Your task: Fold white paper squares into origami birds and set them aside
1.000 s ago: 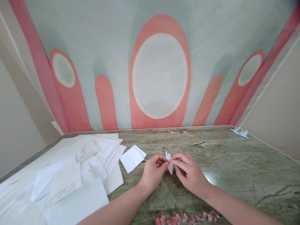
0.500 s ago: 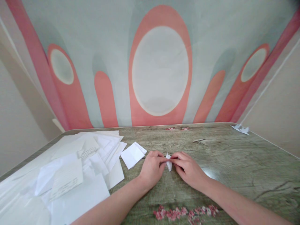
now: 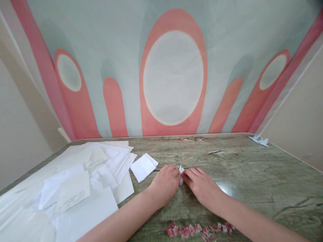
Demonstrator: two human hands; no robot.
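A small folded white paper [image 3: 181, 170] stands between my two hands over the middle of the table, a pointed tip showing at its top. My left hand [image 3: 166, 181] is closed on its left side, knuckles up, with the fingertips mostly hidden. From the other side my right hand [image 3: 199, 183] pinches the same paper between thumb and fingers. To the left of my left hand lies a little stack of square white paper [image 3: 143, 167].
A large spread of loose white sheets [image 3: 83, 208], some with printed lines, covers the table's left part. Small folded white paper pieces [image 3: 259, 140] sit at the far right corner. The wood-patterned table [image 3: 252, 174] meets a patterned wall covering [image 3: 174, 129] behind.
Both hands have curled in more around the folded paper. The left fingers, stretched toward it before, are now bent with the knuckles raised, and less of the paper shows.
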